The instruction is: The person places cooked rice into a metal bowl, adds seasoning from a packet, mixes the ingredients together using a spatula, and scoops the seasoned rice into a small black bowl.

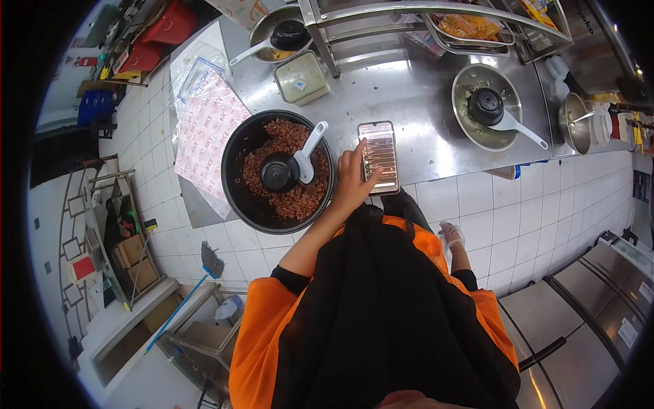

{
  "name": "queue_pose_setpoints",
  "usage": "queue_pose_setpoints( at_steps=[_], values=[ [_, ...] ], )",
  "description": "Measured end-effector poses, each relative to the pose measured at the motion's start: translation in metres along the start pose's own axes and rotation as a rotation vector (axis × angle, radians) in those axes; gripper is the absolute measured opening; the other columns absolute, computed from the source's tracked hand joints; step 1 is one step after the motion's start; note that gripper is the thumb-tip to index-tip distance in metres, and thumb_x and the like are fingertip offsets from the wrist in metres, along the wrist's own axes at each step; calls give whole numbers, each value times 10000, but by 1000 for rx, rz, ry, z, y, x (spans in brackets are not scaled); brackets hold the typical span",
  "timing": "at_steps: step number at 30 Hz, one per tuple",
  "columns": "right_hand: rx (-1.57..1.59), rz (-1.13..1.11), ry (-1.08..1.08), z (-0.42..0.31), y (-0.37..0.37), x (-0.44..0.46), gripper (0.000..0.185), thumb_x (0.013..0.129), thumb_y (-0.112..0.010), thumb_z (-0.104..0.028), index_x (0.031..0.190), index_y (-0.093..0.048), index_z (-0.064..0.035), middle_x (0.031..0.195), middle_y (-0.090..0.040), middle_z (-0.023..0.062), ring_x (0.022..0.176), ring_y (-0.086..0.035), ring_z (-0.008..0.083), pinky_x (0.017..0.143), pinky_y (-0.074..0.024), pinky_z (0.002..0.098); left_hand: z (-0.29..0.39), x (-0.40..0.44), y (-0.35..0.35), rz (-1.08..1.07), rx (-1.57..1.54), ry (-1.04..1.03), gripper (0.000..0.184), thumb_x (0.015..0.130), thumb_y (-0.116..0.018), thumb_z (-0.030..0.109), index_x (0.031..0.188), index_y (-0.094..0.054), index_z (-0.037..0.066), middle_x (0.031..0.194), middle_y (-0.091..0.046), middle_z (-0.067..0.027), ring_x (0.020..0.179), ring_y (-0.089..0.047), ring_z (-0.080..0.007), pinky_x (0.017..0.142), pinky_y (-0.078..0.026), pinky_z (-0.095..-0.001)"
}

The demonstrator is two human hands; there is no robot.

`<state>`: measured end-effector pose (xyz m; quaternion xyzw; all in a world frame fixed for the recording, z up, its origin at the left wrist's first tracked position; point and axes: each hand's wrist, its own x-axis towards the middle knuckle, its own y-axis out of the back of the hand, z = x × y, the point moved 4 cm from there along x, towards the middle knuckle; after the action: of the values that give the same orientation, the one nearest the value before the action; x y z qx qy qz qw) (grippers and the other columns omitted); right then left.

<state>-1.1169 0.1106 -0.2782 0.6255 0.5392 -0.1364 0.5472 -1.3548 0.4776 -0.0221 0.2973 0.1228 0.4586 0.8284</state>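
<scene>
My left hand [353, 176] is open, its fingers spread over a phone [387, 153] with a lit list on its screen; a fingertip rests on the screen. The phone lies near the counter's front edge. Left of it sits a black pot [230, 180] of reddish-brown rice [294, 203]. A black cup-shaped mould [278, 174] and a white rice paddle [312, 144] lie on the rice. Low beside my body hangs my right hand [451, 236], in a clear plastic glove. Its fingers look loosely apart, with nothing seen in them.
The steel counter [409, 88] carries a metal bowl [470, 133] with another black mould and paddle at right. Printed wrapping paper [208, 133] lies left of the pot. Behind are a lidded container [301, 76], a pan [262, 31] and a metal rack [368, 10].
</scene>
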Motion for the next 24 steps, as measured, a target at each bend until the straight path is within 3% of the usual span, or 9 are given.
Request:
queue_pose_setpoints(
  at_steps=[2,8,11,14,17,20,21,24],
  values=[
    [103,8,-61,9,-4,8,131,867,-501,-144,911,-593,-61,957,-649,147,929,-627,304,795,-492,397,-2,-1,-2,1,-4,-14,588,816,-683,215,1314,-421,45,996,-459,-135,931,-474,-272,850,-395,-373],
    [-278,95,253,-29,18,2,93,858,-508,-123,888,-569,-59,967,-644,165,931,-623,328,782,-490,419,-4,-5,-2,55,-17,-107,413,796,-699,183,1110,-493,11,995,-464,-141,915,-471,-276,821,-400,-367],
    [-368,117,284,-48,28,-4,114,875,-484,-135,896,-567,-60,954,-645,164,927,-622,333,776,-489,426,-6,-8,-2,14,-41,-75,445,796,-697,206,1118,-469,0,1035,-474,-172,1004,-482,-340,881,-389,-413],
    [-175,123,214,-37,24,2,119,871,-492,-144,904,-562,-54,942,-648,166,915,-622,341,767,-490,420,-9,-10,-2,43,-15,-72,495,779,-713,183,1142,-438,-10,1052,-445,-152,964,-468,-280,820,-408,-355],
    [-234,95,196,-36,23,-1,153,887,-464,-162,915,-559,-46,940,-652,165,917,-623,342,772,-488,417,-6,-10,-9,110,-27,-17,663,748,-743,250,1224,-363,-13,1179,-399,-201,1062,-428,-332,887,-380,-409],
    [-37,50,-12,-36,28,-10,508,918,-410,-454,1023,-638,-12,928,-689,146,904,-641,262,794,-463,370,26,6,-15,166,278,-56,815,711,-765,331,1285,-300,-13,1285,-325,-254,1117,-368,-390,928,-323,-475],
    [-31,57,13,-33,25,-9,513,911,-416,-462,1014,-643,-13,917,-690,148,898,-639,261,791,-463,369,24,15,-23,186,242,-4,865,696,-751,388,1322,-296,2,1327,-300,-272,1142,-339,-415,944,-277,-521],
    [-12,117,108,-5,10,3,522,900,-427,-480,1005,-651,-21,897,-691,150,881,-636,257,786,-459,367,29,41,-33,132,375,48,857,684,-729,361,1345,-299,27,1325,-303,-264,1141,-345,-404,934,-290,-515]
  ],
)
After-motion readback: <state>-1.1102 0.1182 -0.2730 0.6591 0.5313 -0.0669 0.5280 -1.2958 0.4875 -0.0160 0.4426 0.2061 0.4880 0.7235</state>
